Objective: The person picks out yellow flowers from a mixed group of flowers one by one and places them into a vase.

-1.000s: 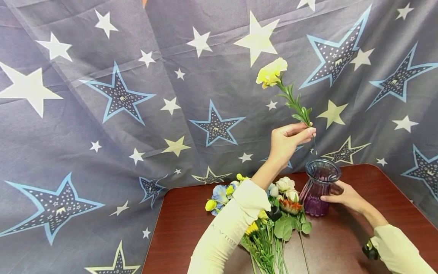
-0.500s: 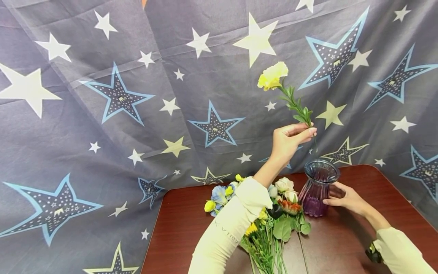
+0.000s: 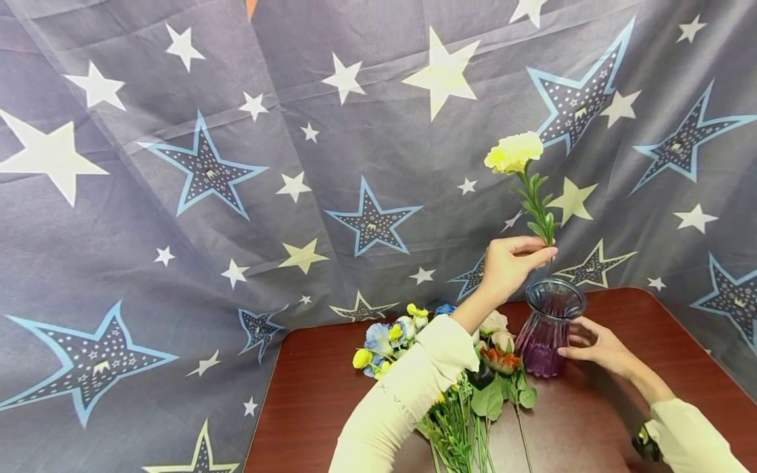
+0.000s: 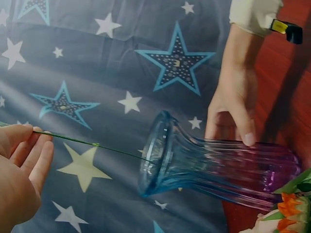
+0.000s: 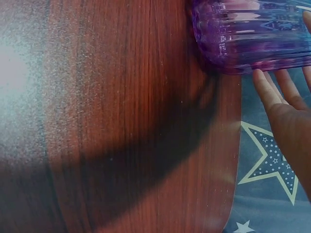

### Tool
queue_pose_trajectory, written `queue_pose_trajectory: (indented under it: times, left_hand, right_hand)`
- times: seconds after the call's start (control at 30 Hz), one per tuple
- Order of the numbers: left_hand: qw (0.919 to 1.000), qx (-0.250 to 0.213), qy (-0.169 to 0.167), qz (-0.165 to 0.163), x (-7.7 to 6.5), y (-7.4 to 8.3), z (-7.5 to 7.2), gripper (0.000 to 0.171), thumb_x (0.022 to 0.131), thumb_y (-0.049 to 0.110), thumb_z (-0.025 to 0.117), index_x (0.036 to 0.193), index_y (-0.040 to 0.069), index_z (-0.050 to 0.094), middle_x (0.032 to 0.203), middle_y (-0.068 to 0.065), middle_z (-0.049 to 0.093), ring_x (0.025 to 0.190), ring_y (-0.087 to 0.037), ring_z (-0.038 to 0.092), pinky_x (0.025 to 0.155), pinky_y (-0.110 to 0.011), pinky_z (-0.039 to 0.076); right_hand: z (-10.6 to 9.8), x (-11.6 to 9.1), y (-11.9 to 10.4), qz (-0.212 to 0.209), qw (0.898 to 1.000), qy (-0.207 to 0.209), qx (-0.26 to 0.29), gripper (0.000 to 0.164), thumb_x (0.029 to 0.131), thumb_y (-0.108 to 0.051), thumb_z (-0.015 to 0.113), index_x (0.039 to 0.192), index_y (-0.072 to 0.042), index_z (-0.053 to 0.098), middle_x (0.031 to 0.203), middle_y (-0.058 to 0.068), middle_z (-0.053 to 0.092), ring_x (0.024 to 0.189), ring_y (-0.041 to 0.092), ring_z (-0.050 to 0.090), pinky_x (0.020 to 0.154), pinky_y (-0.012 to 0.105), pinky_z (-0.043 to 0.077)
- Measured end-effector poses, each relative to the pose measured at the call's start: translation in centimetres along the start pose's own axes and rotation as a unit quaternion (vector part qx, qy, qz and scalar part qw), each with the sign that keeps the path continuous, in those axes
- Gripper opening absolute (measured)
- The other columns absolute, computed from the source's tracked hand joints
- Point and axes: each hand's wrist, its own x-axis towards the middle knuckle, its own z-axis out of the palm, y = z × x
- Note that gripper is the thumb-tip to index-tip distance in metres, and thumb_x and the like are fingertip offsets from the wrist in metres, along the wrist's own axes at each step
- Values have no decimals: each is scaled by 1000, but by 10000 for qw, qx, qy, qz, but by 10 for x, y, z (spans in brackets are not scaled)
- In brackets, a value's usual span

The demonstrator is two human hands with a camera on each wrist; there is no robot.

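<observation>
My left hand (image 3: 511,266) pinches a yellow carnation (image 3: 514,152) by its green stem, just below the leaves, with the bloom upright above the fingers. In the left wrist view the thin stem (image 4: 73,139) runs from the fingertips to the mouth of a ribbed glass vase (image 4: 194,155); its lower end overlaps the rim. The vase stands on the table, blue at the top and purple at the base. My right hand (image 3: 603,345) holds its right side, thumb in front and fingers behind. In the right wrist view the purple base (image 5: 228,43) shows beside that hand.
Left of the vase lies a pile of artificial flowers, with blue blooms (image 3: 378,336), an orange bloom (image 3: 501,360) and green stems (image 3: 458,427). My left sleeve partly covers it. The reddish-brown table (image 3: 319,368) ends at a grey star-patterned cloth (image 3: 378,151) behind.
My left hand has moved down and slightly right with the carnation, bringing the stem to the vase mouth. The flower is more upright. My right hand stays at the vase.
</observation>
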Motion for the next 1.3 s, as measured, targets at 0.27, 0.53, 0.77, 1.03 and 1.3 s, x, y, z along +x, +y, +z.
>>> queue_pose_trajectory:
  times: [0.27,0.53,0.77,1.03,1.3]
  left_hand:
    - [9940,1076,-169,-20,-5,-18,5,13,88,7,80,96,-3,79,92,-17,79,67,3,71,64,-14,58]
    - [9755,2186,-247,-97,-9,-27,9,11,87,13,82,91,3,82,85,-9,80,58,13,59,56,-5,47]
    - [9666,2525,-314,-315,-13,-33,13,8,86,12,82,91,5,82,85,-5,80,63,5,68,56,-4,46]
    - [9626,2540,-386,-857,-18,-38,22,7,87,11,82,89,5,81,83,-5,80,55,3,66,52,-7,48]
    - [9479,3025,-486,-873,-18,-42,29,5,85,13,83,84,10,80,80,1,80,51,7,61,52,-5,45]
  right_hand:
    - [1,-1,1,-11,9999,11,102,41,87,10,72,122,-4,55,111,-22,69,102,-6,67,83,14,56]
    - [2,0,1,87,9998,3,183,40,87,9,72,121,-5,55,109,-21,70,103,-5,67,84,16,57]
    - [2,-1,2,168,9998,81,108,40,87,7,73,119,-7,55,109,-22,70,103,-5,67,83,17,58]
    - [1,-3,4,214,9997,109,15,40,88,5,74,120,-8,55,109,-24,69,103,-7,67,82,18,58]
    - [2,-2,5,243,9996,127,4,41,88,4,73,120,-11,54,109,-24,69,103,-7,66,81,18,58]
